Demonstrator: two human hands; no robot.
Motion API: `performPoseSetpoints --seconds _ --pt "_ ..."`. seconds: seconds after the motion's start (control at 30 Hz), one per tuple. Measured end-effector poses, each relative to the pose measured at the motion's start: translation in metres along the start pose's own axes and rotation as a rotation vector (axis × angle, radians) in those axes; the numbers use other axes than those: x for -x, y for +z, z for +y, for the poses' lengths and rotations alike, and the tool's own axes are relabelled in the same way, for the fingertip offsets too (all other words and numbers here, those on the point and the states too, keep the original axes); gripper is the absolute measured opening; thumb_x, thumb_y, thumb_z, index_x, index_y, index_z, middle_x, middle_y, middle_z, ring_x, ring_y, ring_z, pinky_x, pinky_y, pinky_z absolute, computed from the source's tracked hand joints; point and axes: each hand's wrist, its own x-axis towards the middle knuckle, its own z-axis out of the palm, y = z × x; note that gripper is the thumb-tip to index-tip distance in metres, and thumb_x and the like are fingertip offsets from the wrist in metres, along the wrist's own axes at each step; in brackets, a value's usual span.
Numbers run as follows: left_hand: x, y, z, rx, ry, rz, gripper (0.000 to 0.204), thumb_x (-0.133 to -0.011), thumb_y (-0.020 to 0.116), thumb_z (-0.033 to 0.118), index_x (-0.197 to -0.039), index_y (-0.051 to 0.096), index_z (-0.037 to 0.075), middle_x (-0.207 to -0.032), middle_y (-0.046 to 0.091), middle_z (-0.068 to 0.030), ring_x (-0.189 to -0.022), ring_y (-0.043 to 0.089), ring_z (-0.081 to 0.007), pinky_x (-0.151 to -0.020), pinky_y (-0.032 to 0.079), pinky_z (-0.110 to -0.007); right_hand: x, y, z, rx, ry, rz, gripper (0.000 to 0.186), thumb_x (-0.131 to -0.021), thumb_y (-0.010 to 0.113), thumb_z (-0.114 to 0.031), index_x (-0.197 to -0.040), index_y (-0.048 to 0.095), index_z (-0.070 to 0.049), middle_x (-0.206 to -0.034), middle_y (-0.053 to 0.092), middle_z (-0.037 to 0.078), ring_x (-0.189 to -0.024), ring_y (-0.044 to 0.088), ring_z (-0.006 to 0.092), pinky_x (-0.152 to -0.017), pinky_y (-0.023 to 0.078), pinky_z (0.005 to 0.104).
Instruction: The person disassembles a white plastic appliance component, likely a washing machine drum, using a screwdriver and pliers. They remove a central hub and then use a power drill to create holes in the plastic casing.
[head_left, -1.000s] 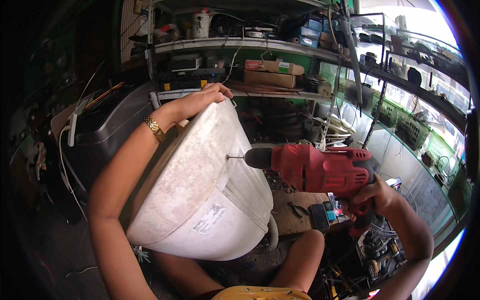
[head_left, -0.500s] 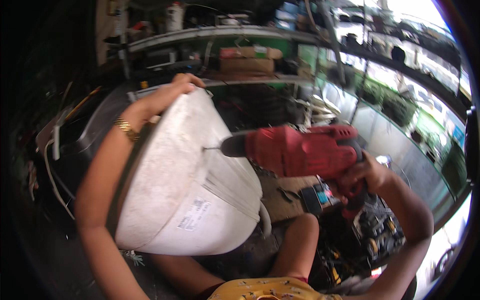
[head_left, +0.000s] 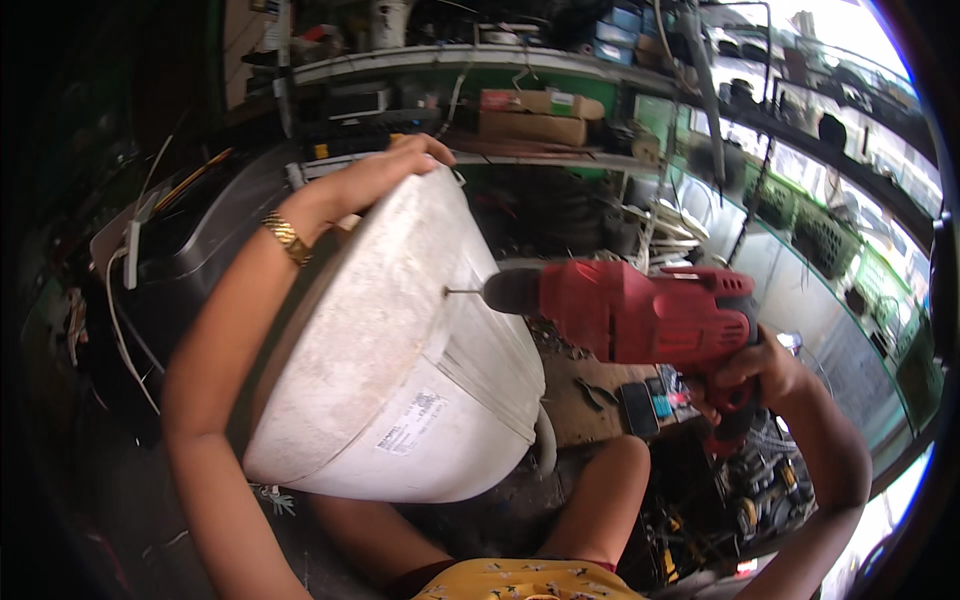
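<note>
A large off-white plastic tub [head_left: 365,330] leans on its side over my lap, with a printed label [head_left: 412,424] on its wall and a short grey hose [head_left: 546,445] at its lower right. My left hand [head_left: 395,172] grips its upper rim, fingers curled over the edge. In my right hand [head_left: 757,375] is a red power drill [head_left: 650,312], held level by its handle. Its thin bit [head_left: 463,291] points left, the tip at a small dark spot on the tub's outer wall. How deep the tip sits, I cannot tell.
Pliers [head_left: 597,393] and a phone [head_left: 640,409] lie on a board beyond my knee. Metal parts [head_left: 750,490] crowd the lower right. Cardboard boxes [head_left: 535,127] sit on shelving at the back; a glass case [head_left: 810,290] stands at right, a dark grey casing [head_left: 215,220] at left.
The whole view has swung, so everything sits farther right in it. Both hands keep their holds, and the bit tip remains at the same spot on the tub.
</note>
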Motion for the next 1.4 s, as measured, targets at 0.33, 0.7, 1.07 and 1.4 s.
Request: performPoseSetpoints --seconds 0.33,0.7,1.07,1.4 --pt "0.01 -0.007 0.001 -0.038 -0.017 -0.002 0.049 -0.09 0.037 0.043 -0.125 0.05 0.011 -0.127 0.046 -0.0097 -0.124 0.04 -0.0216 -0.106 0.028 -0.035 -0.012 0.002 0.0 -0.049 0.015 -0.059 0.046 -0.059 0.058 -0.004 -0.103 0.058 0.009 -0.074 0.064 0.02 -0.057 0.063 0.0283 -0.054 0.054 0.0376" --pt "0.002 -0.002 0.0 -0.003 0.011 -0.031 0.049 -0.091 0.037 0.042 -0.126 0.049 0.01 -0.128 0.045 -0.0099 -0.126 0.038 -0.023 -0.108 0.026 -0.037 -0.004 0.001 0.0 -0.067 0.008 -0.056 0.046 -0.059 0.06 -0.004 -0.103 0.058 0.008 -0.074 0.064 0.019 -0.057 0.063 0.0284 -0.053 0.054 0.0386" --pt "0.002 -0.002 -0.002 0.034 0.022 -0.034 0.045 -0.092 0.038 0.039 -0.124 0.049 0.01 -0.125 0.043 -0.0101 -0.123 0.038 -0.0214 -0.107 0.026 -0.036 -0.003 0.0 -0.001 -0.059 0.016 -0.058 0.045 -0.059 0.06 -0.004 -0.102 0.058 0.009 -0.075 0.064 0.02 -0.059 0.063 0.0289 -0.053 0.053 0.039" --pt "0.001 0.0 -0.001 0.056 -0.001 -0.02 0.044 -0.092 0.038 0.039 -0.123 0.05 0.01 -0.124 0.044 -0.0097 -0.123 0.038 -0.021 -0.107 0.026 -0.035 -0.002 0.001 -0.004 -0.054 0.019 -0.049 0.044 -0.059 0.059 -0.003 -0.101 0.058 0.009 -0.075 0.064 0.02 -0.058 0.062 0.0287 -0.052 0.052 0.039"
